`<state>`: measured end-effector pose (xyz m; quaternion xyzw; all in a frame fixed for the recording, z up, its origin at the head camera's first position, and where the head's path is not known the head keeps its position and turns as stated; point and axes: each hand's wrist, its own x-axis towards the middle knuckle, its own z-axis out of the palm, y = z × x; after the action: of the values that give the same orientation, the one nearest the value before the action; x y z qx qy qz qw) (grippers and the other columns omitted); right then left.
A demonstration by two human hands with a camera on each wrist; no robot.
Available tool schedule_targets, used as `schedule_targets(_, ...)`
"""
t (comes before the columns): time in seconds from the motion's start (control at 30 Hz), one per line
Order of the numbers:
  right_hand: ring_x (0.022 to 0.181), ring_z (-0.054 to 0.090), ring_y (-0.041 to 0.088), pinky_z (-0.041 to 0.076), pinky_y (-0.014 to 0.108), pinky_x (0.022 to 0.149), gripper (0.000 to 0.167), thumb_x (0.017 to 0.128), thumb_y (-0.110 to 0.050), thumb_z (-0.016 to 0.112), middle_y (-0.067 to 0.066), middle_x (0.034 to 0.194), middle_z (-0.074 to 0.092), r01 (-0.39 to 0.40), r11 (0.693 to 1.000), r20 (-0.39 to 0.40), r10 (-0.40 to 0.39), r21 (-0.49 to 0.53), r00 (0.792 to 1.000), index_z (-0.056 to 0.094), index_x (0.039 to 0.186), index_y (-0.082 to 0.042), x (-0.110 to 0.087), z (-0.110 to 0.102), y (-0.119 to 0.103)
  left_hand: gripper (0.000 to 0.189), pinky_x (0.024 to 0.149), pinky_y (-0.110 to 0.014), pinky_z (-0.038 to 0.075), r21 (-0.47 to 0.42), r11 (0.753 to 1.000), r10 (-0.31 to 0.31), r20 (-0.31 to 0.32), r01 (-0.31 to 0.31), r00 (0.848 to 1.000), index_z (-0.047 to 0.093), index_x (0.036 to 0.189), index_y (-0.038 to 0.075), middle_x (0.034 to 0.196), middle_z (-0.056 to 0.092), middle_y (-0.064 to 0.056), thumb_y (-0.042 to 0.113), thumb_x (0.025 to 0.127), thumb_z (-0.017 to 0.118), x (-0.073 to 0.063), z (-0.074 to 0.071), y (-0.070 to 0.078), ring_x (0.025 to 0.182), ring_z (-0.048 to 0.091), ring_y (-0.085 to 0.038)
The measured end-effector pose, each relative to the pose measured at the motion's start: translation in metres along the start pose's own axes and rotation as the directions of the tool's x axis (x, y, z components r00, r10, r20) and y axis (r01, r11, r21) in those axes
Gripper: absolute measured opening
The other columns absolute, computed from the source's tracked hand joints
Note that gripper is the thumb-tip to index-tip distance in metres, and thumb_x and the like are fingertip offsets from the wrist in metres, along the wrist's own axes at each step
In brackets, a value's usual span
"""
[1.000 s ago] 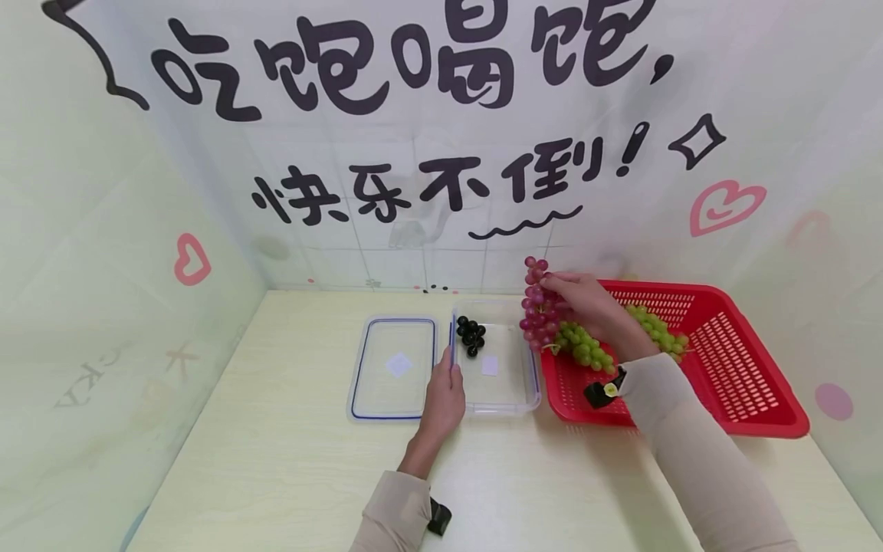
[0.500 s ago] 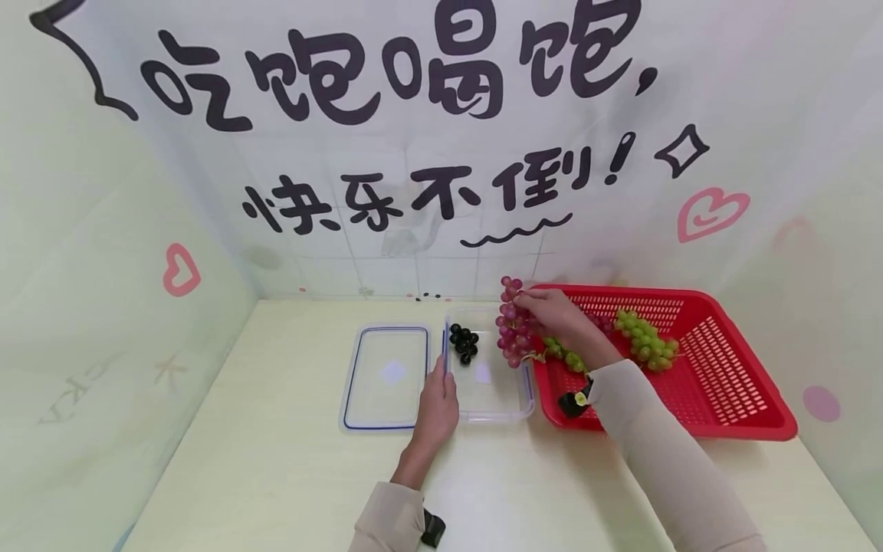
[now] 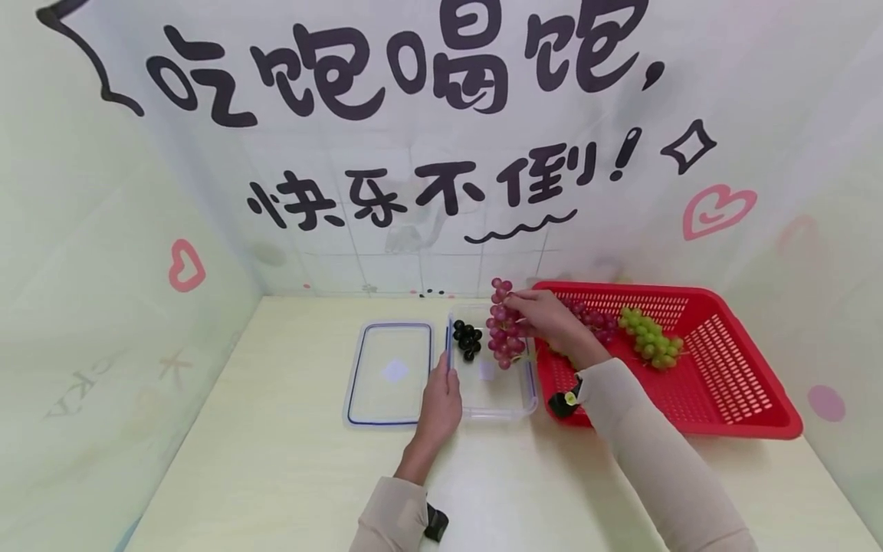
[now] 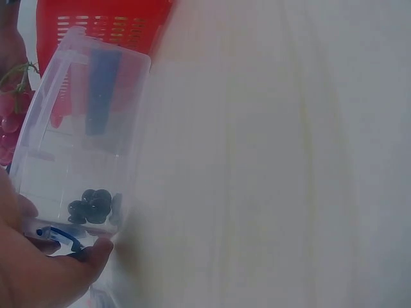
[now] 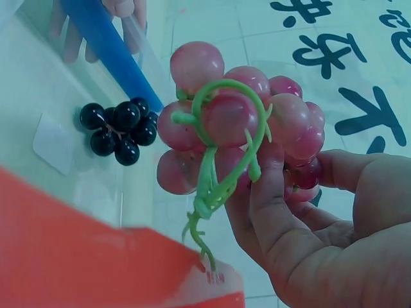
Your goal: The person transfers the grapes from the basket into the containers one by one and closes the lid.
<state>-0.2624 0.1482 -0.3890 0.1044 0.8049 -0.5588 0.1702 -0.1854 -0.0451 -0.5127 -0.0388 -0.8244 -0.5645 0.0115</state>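
Black grapes (image 3: 467, 340) block the far left of the clear box (image 3: 497, 414), whose near half is open above.

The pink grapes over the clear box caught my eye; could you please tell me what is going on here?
A person's right hand holds a bunch of pink grapes above the clear box, whose side the left hand grips. Black grapes lie inside the box. Green grapes and another pink bunch sit in the red basket.

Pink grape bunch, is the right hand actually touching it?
Touching. The right wrist view shows the right hand gripping the pink grape bunch, skin pressed directly against several grapes with no gap between.
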Motion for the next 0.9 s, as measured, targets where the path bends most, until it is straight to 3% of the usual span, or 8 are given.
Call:
schedule_targets(0.4,0.099,0.063,0.022,0.057,0.029,0.087,0.039,0.102,-0.032,0.056,0.013,0.121,0.065,-0.019,0.999,0.017,0.02,-0.048,1.0,0.065,0.13,-0.007,0.008,0.014,0.005,0.05,0.112,-0.055,0.037,0.021,1.0,-0.004,-0.007,0.004,1.0,0.025,0.153,-0.008,0.141,0.046,-0.031,0.014,0.109,0.033,0.002,0.001,-0.002,0.135,0.043,-0.044)
schedule_targets(0.63,0.085,0.057,0.02,0.054,0.025,0.075,0.034,0.103,-0.029,0.053,0.011,0.102,0.065,-0.045,0.992,-0.013,0.044,-0.115,0.999,0.068,0.118,-0.003,0.01,0.021,0.003,0.05,0.113,-0.055,0.036,0.024,1.0,-0.001,-0.012,0.001,1.0,0.025,0.152,-0.009,0.142,0.045,-0.032,0.014,0.109,0.032,0.002,-0.001,-0.001,0.136,0.041,-0.045)
schedule_targets(0.73,0.08,0.055,0.019,0.053,0.028,0.076,0.032,0.103,-0.029,0.054,0.009,0.095,0.062,-0.063,0.989,-0.03,0.06,-0.136,0.998,0.068,0.113,-0.002,0.012,0.024,0.003,0.05,0.112,-0.055,0.037,0.025,1.0,0.0,-0.012,0.0,1.0,0.025,0.152,-0.009,0.139,0.047,-0.032,0.014,0.108,0.033,0.002,-0.001,-0.001,0.133,0.044,-0.045)
schedule_targets(0.9,0.08,0.058,0.02,0.056,0.031,0.081,0.033,0.102,-0.028,0.054,0.011,0.098,0.062,-0.085,0.979,-0.051,0.077,-0.184,0.996,0.066,0.117,-0.001,0.017,0.03,0.005,0.051,0.113,-0.055,0.036,0.022,1.0,-0.007,-0.003,0.007,1.0,0.024,0.153,-0.008,0.142,0.045,-0.032,0.015,0.108,0.033,0.002,-0.001,0.0,0.135,0.042,-0.045)
